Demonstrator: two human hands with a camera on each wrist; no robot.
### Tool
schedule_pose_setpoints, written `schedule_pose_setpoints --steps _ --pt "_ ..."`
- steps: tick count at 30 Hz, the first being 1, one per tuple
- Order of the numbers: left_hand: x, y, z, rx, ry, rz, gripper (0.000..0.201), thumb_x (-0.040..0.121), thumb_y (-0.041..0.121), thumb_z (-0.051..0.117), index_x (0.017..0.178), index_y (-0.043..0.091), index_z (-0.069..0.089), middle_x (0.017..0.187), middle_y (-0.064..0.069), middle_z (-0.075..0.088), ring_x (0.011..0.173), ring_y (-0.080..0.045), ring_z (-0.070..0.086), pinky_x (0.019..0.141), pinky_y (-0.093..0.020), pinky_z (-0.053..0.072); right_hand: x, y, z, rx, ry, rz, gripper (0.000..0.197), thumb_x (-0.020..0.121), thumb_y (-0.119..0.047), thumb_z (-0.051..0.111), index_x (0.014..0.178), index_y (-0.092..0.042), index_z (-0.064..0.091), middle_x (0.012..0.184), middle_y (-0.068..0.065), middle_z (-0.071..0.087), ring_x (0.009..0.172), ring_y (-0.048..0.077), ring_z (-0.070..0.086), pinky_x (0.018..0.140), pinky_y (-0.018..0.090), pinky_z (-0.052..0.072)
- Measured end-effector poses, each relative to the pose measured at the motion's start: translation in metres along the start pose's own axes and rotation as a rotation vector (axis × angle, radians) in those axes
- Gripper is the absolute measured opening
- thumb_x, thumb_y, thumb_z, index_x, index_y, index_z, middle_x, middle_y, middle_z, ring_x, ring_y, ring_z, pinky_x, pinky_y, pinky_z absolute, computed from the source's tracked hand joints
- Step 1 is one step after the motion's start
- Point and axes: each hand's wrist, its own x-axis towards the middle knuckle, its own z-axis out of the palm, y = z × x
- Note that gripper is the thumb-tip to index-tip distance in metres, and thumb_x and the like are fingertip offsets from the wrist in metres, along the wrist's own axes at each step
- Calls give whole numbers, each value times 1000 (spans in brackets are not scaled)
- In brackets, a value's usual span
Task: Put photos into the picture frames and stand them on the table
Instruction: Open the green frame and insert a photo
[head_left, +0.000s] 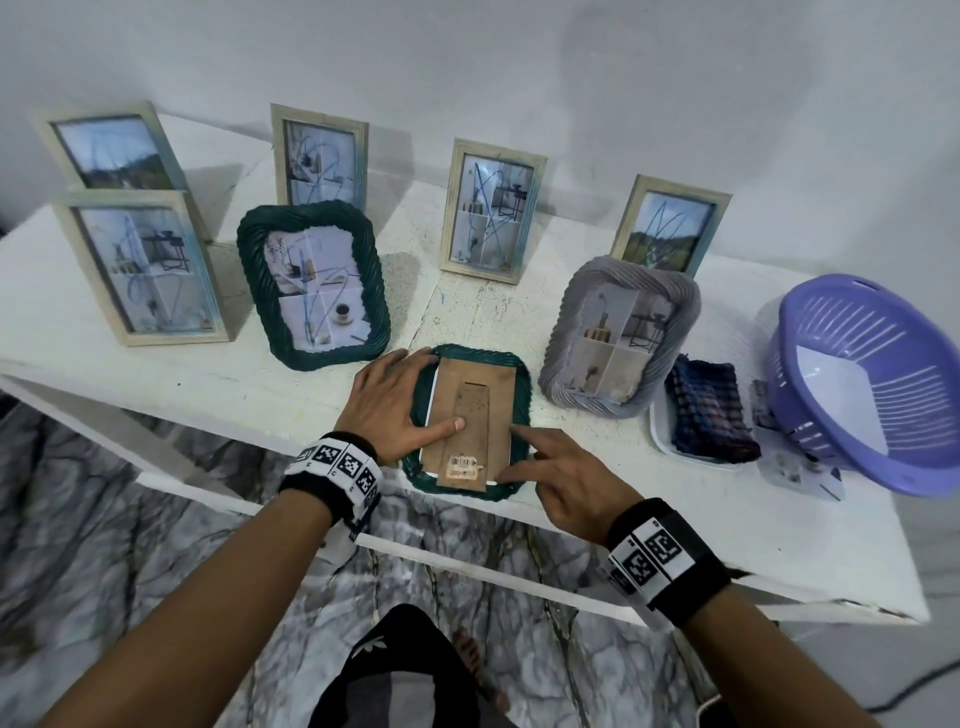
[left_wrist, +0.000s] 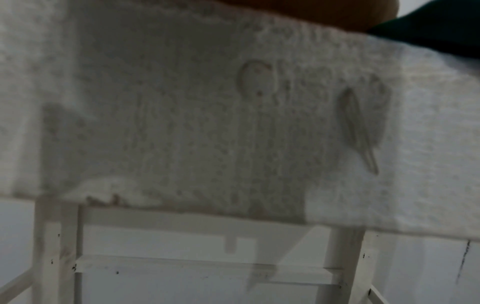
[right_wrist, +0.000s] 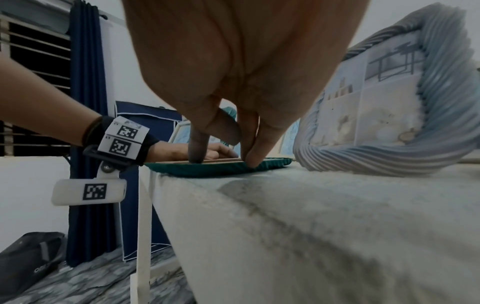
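Observation:
A dark green wicker frame (head_left: 521, 395) lies face down near the table's front edge. Its brown backing board (head_left: 485, 387) with a barcode sticker faces up, and a white photo edge (head_left: 429, 410) shows under the board. My left hand (head_left: 410, 400) lies over the frame's left rim, thumb pressing on the board. My right hand (head_left: 511, 452) presses its index fingertip on the board's right edge. The right wrist view shows my right hand (right_wrist: 223, 161) with two fingertips (right_wrist: 196, 158) down on the green frame (right_wrist: 221, 168). A corner of that frame (left_wrist: 441, 30) shows in the left wrist view.
Several frames with photos stand on the white table (head_left: 675, 519): a green wicker one (head_left: 311, 283), a grey wicker one (head_left: 618, 332) and wooden ones behind. At the right are a chequered cloth (head_left: 711, 410), loose photos (head_left: 795, 467) and a purple basket (head_left: 872, 379).

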Motion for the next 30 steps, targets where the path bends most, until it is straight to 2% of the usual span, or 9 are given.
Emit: schedule_pose_setpoints --steps 4,9,11,13,16,19,22,26,30 --pt "0 1 -1 -2 -11 -1 98 67 87 42 145 30 28 152 3 37 144 -18 18 116 -42 16 7 -3 -3 7 54 -31 47 75 -10 29 89 -17 73 118 22 63 100 38 58 92 39 46" --pt "0 1 -2 -8 -21 -4 97 67 87 42 144 31 28 151 3 38 144 -18 18 116 -42 16 7 -1 -1 45 87 -18 43 71 -11 27 80 -10 70 117 20 64 98 39 59 90 35 44" --pt "0 2 -3 -6 -24 -2 97 67 87 41 145 31 27 151 3 38 144 -18 17 116 -42 16 5 -1 -1 57 99 -8 44 70 -12 27 87 -7 68 120 18 63 104 34 55 93 36 47" --pt "-1 3 -3 -3 -28 -1 97 66 87 41 145 31 28 152 3 37 144 -18 18 115 -42 16 3 -2 1 44 110 7 54 72 -12 27 110 -9 65 124 15 60 107 30 51 93 38 47" --pt "-2 2 -3 -12 -38 1 96 68 88 39 145 32 27 155 4 34 145 -18 18 116 -42 17 2 -8 7 -39 110 48 63 79 -16 25 132 -21 57 127 14 54 110 33 48 82 40 51" --pt "-5 -3 -11 -67 -84 24 98 71 87 36 150 31 22 159 3 27 146 -19 18 117 -39 18 2 -12 13 -98 98 96 65 80 -22 19 133 -25 57 132 14 49 117 33 43 73 42 55" --pt "-13 -13 -23 -67 -222 56 112 68 89 42 155 27 10 162 2 17 149 -16 10 119 -37 14 2 -15 16 -90 132 112 65 80 -22 18 131 -24 59 132 14 51 119 33 44 70 41 56" --pt "-22 -24 -29 -3 -345 111 121 65 89 45 155 25 -3 163 7 1 149 -11 -4 121 -35 6 4 -18 19 -106 156 141 64 78 -22 21 126 -23 62 129 13 53 117 32 46 70 41 58" --pt "-26 -21 -34 58 -400 130 118 67 89 38 155 25 -11 162 7 -6 148 -10 -11 121 -37 4 5 -24 20 -105 172 167 57 78 -18 30 125 -22 62 128 12 54 116 31 47 69 40 59"
